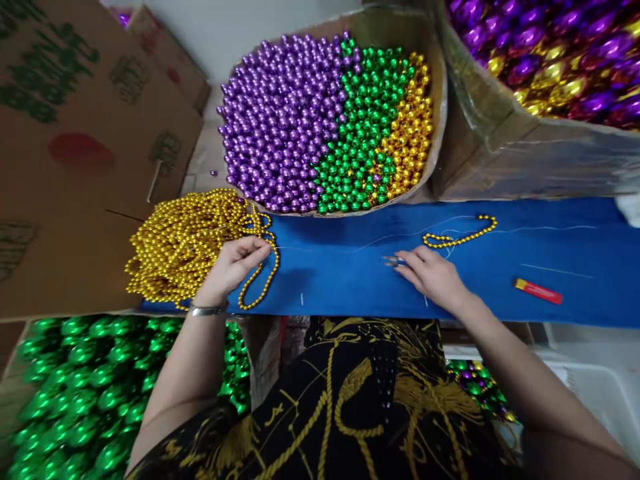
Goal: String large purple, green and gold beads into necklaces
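Note:
My left hand [246,259] is closed in a pinch on the end of a thin white thread [320,250], beside a pile of gold bead strands [187,243]. A loop of gold beads [260,287] hangs from the pile just under its fingertips. Over the blue cloth, my right hand [425,272] grips a small two-pointed metal tool [393,261], perhaps thread snips; the fingers hide most of it. Beyond that hand lies a short gold bead strand [463,238] with loose thread around it.
A box [441,133] of purple, green and gold beads stands behind the blue cloth [345,287]. Another box [540,160] is at the right, a tall carton [100,167] at the left. A red-and-yellow stick-shaped item [539,291] lies rightward. Large green beads [95,393] sit below.

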A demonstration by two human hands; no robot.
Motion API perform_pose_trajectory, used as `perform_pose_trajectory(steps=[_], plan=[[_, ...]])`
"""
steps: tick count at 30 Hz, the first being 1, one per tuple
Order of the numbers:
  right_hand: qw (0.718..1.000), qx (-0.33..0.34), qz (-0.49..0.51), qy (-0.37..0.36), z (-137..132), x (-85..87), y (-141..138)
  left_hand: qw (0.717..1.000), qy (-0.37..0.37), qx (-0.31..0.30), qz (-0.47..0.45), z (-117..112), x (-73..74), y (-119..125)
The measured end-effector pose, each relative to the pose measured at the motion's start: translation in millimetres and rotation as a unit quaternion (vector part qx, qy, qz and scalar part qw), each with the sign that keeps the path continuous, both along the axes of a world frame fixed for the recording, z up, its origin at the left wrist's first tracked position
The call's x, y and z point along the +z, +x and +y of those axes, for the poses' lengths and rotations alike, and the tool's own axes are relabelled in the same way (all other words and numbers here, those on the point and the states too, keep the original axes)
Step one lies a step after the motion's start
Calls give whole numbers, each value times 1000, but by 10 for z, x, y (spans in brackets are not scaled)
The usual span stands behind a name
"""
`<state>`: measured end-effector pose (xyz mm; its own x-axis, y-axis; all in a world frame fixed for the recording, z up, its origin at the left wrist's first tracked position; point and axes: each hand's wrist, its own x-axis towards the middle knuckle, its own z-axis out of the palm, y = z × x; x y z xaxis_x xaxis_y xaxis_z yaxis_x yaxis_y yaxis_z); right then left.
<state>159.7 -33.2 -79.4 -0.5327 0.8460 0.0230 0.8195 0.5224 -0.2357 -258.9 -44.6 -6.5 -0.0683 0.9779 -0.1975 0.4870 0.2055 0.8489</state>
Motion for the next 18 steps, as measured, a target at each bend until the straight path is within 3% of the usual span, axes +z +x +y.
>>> perform_pose_trajectory(steps=[4,9,11,14,18], plan=[[997,-15,-71,1,277,-53,-522,1000,4,3,-12,-47,46,1],[995,15,-102,7,361,-138,-750,1000,8,3,1,-68,95,-66],[995,7,-96,7,353,-143,-703,999,28,18,18,-54,96,-95],[998,-35,-48,5,396,-120,-417,991,86,26,96,17,-4,-63],[997,-80,10,-18,580,-72,96,941,113,-76,309,198,-388,220]])
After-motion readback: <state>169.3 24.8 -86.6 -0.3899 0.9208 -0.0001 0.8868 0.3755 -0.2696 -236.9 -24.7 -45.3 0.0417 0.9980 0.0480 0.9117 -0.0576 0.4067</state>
